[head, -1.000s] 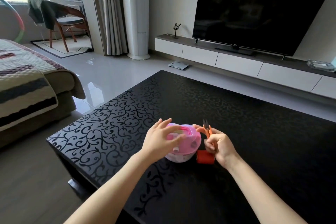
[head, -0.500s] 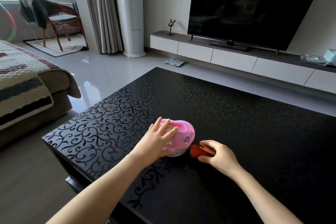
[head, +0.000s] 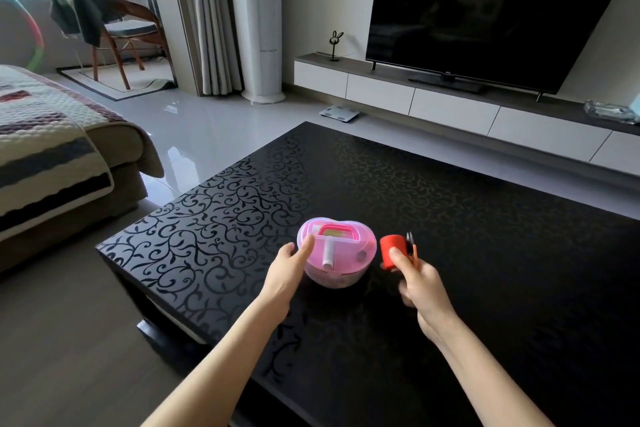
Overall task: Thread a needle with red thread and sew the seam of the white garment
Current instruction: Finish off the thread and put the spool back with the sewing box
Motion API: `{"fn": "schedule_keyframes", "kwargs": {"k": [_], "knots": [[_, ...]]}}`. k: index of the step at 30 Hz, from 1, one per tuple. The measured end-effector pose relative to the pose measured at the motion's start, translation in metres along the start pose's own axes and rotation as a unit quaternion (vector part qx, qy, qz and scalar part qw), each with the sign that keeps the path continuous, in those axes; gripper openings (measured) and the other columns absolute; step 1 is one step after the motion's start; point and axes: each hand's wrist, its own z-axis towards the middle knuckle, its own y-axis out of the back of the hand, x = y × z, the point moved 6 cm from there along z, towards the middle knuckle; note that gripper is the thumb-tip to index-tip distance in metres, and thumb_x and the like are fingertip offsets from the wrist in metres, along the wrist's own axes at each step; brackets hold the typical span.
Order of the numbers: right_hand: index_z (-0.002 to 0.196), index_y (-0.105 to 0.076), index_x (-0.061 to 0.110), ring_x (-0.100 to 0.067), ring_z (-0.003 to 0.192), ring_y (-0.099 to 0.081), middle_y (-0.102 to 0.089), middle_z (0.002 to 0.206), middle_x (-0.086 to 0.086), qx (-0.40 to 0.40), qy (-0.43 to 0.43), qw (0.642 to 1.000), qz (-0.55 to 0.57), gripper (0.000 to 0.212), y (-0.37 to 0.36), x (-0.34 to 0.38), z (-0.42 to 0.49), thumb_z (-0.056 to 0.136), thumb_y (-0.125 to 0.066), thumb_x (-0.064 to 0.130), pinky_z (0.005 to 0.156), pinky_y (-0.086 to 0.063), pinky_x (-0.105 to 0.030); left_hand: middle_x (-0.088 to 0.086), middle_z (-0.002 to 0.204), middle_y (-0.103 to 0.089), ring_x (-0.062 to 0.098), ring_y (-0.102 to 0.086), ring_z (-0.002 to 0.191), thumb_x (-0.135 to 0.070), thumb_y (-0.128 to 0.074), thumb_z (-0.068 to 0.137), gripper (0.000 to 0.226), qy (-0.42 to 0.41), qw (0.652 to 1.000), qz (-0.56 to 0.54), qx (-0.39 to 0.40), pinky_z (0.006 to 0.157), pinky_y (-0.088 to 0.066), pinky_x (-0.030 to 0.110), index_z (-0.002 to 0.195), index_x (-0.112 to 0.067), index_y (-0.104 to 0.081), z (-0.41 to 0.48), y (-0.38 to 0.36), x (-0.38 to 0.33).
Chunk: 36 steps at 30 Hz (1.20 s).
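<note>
Lower centre of the frame: the left hand point(head: 289, 262), fingers straight, touches the left rim of a rounded pink plastic sewing box point(head: 337, 253) on a black scroll-patterned table point(head: 467, 204). Just right of the box, the right hand point(head: 420, 282) grips a red thread spool point(head: 392, 249) and orange-handled snips point(head: 413, 248). A dark television point(head: 485, 3) fills the upper right.

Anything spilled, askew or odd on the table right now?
Nothing spilled or damaged; the pink sewing box sits upright on the table, left hand touching its rim. Only oddity: the right hand grips the red thread spool and orange snips together.
</note>
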Motion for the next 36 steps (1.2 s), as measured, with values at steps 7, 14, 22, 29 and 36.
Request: {"fn": "schedule_keyframes", "kwargs": {"k": [7, 14, 22, 29, 36], "knots": [[0.096, -0.062, 0.014, -0.007, 0.081, -0.061, -0.066, 0.088, 0.002, -0.040, 0.067, 0.996, -0.053, 0.027, -0.029, 0.015, -0.019, 0.088, -0.064, 0.040, 0.064, -0.042, -0.018, 0.004, 0.109, -0.070, 0.013, -0.065, 0.095, -0.040, -0.075, 0.069, 0.057, 0.023, 0.995, -0.101, -0.002, 0.071, -0.047, 0.024, 0.118, -0.014, -0.060, -0.017, -0.010, 0.001], [0.093, -0.059, 0.014, 0.000, 0.072, -0.063, -0.066, 0.084, 0.003, 0.062, 0.117, 0.986, -0.099, 0.021, -0.063, 0.010, -0.108, 0.087, -0.066, 0.034, 0.060, -0.045, -0.010, -0.001, 0.118, -0.065, 0.020, -0.062, 0.107, -0.049, -0.080, 0.053, 0.080, 0.027, 0.989, -0.142, -0.026, 0.094, -0.045, 0.045, 0.125, -0.032, -0.049, -0.079, 0.048, 0.021], [0.089, -0.055, 0.015, 0.000, 0.061, -0.060, -0.064, 0.067, 0.016, 0.154, 0.205, 0.962, -0.092, 0.031, -0.101, -0.002, -0.210, 0.087, -0.064, 0.044, 0.056, -0.044, -0.015, 0.002, 0.125, -0.060, 0.026, -0.065, 0.107, -0.041, -0.082, 0.061, 0.074, 0.011, 0.963, -0.237, -0.130, 0.071, -0.058, 0.040, 0.127, -0.031, -0.050, -0.156, 0.137, 0.070], [0.111, -0.049, 0.014, -0.025, 0.096, -0.064, -0.067, 0.097, -0.002, 0.284, 0.145, 0.875, -0.364, 0.037, -0.169, -0.121, -0.223, 0.091, -0.056, 0.045, 0.075, -0.041, -0.034, 0.009, 0.118, -0.065, 0.029, -0.068, 0.094, -0.037, -0.079, 0.064, 0.056, 0.027, 0.956, -0.237, -0.169, 0.068, -0.058, 0.043, 0.115, -0.024, -0.062, -0.195, 0.209, 0.123], [0.118, -0.040, 0.010, -0.031, 0.117, -0.055, -0.058, 0.125, -0.010, 0.335, 0.093, 0.777, -0.524, 0.043, -0.239, -0.221, -0.194, 0.096, -0.047, 0.046, 0.089, -0.040, -0.035, 0.008, 0.112, -0.068, 0.028, -0.068, 0.093, -0.042, -0.083, 0.065, 0.054, 0.093, 0.950, -0.239, -0.178, 0.072, -0.059, 0.043, 0.112, -0.024, -0.064, -0.199, 0.249, 0.194]]}}
